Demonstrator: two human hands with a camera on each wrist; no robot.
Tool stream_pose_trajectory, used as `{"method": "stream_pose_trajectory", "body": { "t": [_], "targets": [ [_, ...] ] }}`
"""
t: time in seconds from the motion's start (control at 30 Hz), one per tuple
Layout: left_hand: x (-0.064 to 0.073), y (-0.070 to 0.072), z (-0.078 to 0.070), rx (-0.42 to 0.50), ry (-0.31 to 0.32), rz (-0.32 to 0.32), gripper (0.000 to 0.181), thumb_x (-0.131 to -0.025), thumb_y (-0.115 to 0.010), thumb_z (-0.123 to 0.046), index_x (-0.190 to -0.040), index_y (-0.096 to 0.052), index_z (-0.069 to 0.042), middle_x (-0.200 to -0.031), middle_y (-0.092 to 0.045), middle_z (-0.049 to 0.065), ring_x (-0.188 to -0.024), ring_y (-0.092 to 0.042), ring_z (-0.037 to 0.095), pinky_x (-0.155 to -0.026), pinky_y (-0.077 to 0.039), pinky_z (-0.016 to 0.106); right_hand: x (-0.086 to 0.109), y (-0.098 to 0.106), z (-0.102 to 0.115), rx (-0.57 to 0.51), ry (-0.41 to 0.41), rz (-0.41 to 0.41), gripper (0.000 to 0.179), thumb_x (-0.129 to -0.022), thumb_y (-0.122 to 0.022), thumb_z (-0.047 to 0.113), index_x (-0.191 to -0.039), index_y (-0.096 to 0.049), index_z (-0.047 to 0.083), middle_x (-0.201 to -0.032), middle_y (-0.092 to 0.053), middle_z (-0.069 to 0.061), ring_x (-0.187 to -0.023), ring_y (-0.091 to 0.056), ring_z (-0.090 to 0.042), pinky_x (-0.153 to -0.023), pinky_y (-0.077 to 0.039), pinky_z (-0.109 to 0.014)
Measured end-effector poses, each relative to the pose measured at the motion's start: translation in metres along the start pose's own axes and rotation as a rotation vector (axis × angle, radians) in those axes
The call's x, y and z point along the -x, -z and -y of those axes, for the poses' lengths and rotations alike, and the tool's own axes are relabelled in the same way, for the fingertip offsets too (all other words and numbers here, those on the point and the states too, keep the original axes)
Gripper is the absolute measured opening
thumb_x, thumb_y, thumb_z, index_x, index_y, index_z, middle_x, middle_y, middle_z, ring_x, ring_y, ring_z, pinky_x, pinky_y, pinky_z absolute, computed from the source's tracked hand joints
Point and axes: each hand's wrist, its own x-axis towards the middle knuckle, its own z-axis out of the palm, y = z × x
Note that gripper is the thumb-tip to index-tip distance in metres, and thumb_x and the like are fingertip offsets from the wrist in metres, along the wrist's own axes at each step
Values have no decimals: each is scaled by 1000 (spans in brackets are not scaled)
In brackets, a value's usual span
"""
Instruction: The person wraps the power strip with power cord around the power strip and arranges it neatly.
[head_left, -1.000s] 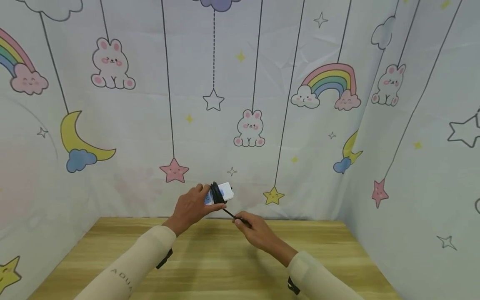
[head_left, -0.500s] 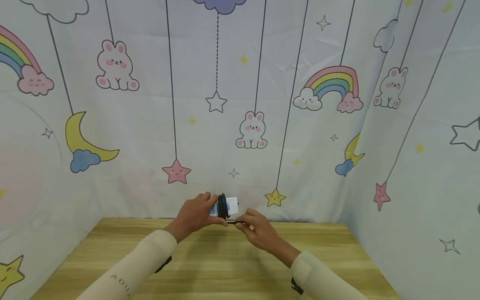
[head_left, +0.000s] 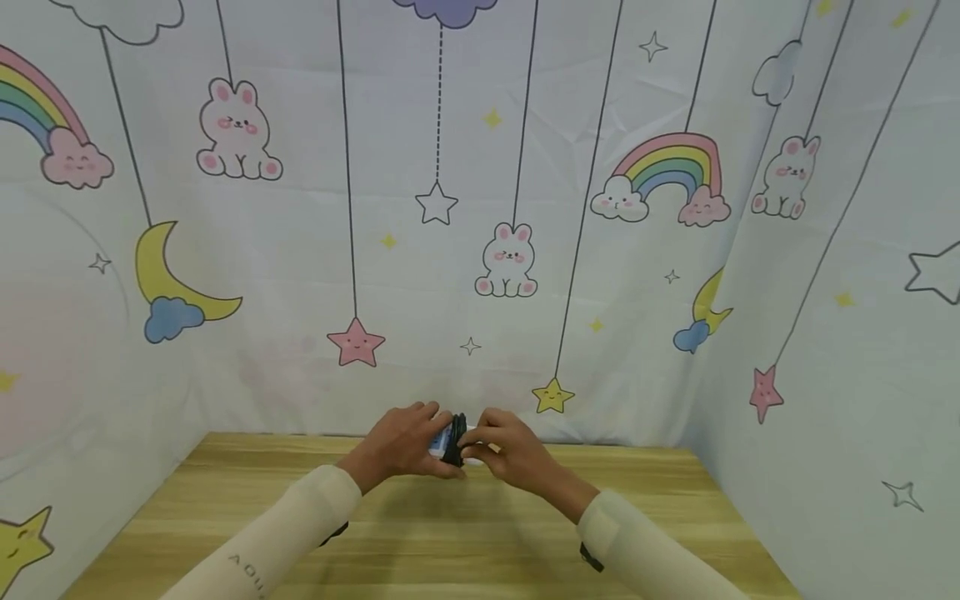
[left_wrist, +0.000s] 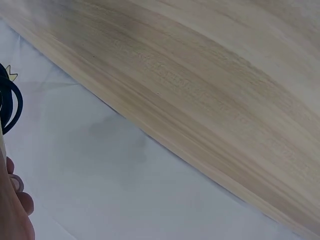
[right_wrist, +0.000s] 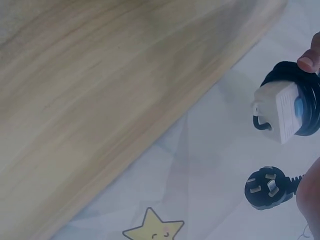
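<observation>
Above the back of the table, my left hand (head_left: 401, 442) grips a white and blue box-shaped block (head_left: 439, 441), fingers over its top and thumb below. Several turns of black cord (head_left: 454, 442) are wound round its middle. My right hand (head_left: 519, 446) is close against the block's right end, its fingers pinching the cord. In the right wrist view a black plug (right_wrist: 267, 188) with flat pins hangs beside the hand, below the block's white end (right_wrist: 278, 111). Cord loops (left_wrist: 10, 102) show at the left wrist view's edge; most of the block is hidden there.
A wood-grain table (head_left: 465, 533) lies beneath both hands. White fabric printed with rabbits, stars and rainbows (head_left: 420, 108) closes off the back and both sides, and meets the table's rear edge just behind the hands.
Both hands have come down toward the table and slightly right with the block. My right hand, earlier holding a short stretch of cord away from the block, is now up against the windings.
</observation>
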Motion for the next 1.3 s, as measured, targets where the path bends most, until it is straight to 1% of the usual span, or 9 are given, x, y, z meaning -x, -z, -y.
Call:
{"method": "stream_pose_trajectory", "body": {
  "t": [0.1,0.2,0.37,0.5,0.7,0.8,1.0,1.17,1.3],
  "targets": [
    [0,0,0,-9,-22,-14,74,-79,-83,-88,-113,-68,-24,-90,-61,-5,-69,-49,7,-55,-47,25,-5,2,-1,-1,48,-4,14,-93,-90,14,-107,-85,14,-91,-62,1,-76,-50,-9,-74,-44,-19],
    [0,1,0,-7,-78,-19,71,-82,-80,-88,-113,-68,-26,-89,-59,-7,-68,-46,4,-55,-44,22,-9,5,-2,-27,77,1,16,-92,-91,13,-105,-81,11,-92,-64,-2,-79,-58,-11,-75,-52,-19],
    [1,3,-1,50,-183,-15,66,-85,-77,-87,-112,-69,-28,-86,-54,-11,-68,-37,0,-54,-35,16,-15,10,-2,-92,86,72,20,-94,-90,16,-105,-75,10,-98,-68,-3,-85,-65,-13,-75,-60,-26],
    [2,5,-1,133,-221,-32,66,-90,-74,-85,-122,-71,-27,-88,-56,-11,-69,-37,-2,-56,-34,14,-18,12,-4,-197,54,141,16,-99,-86,13,-111,-76,9,-103,-68,-4,-87,-61,-12,-74,-59,-33],
    [2,6,1,260,-227,-81,73,-96,-63,-88,-129,-72,-24,-91,-60,-10,-72,-42,-3,-60,-41,14,-19,10,-8,-352,-81,189,13,-110,-73,14,-122,-70,13,-110,-65,-5,-88,-55,-14,-77,-55,-36],
    [2,5,2,327,-211,-75,70,-97,-66,-85,-127,-71,-22,-94,-62,-9,-75,-46,-3,-63,-44,14,-21,9,-9,-477,-170,206,11,-115,-66,19,-124,-64,13,-111,-64,-7,-88,-53,-13,-80,-51,-32],
    [4,5,0,461,-125,10,66,-96,-79,-71,-136,-70,-20,-101,-66,-7,-82,-52,-2,-71,-48,17,-26,7,-10,-695,-347,214,20,-119,-57,22,-126,-52,4,-113,-57,-8,-95,-56,-10,-88,-49,-28],
    [7,2,-2,536,-28,42,61,-96,-82,-62,-136,-70,-18,-104,-67,-5,-84,-54,0,-73,-50,21,-27,-1,-14,-755,-454,190,17,-117,-57,14,-125,-49,1,-113,-54,-6,-97,-57,-14,-89,-49,-28],
    [11,-3,-1,573,83,45,58,-96,-84,-57,-133,-70,-15,-105,-68,-4,-84,-55,2,-72,-51,23,-23,-6,-18,-737,-534,161,17,-118,-57,19,-123,-54,3,-116,-59,-8,-100,-61,-16,-89,-51,-29]
  ]
}}
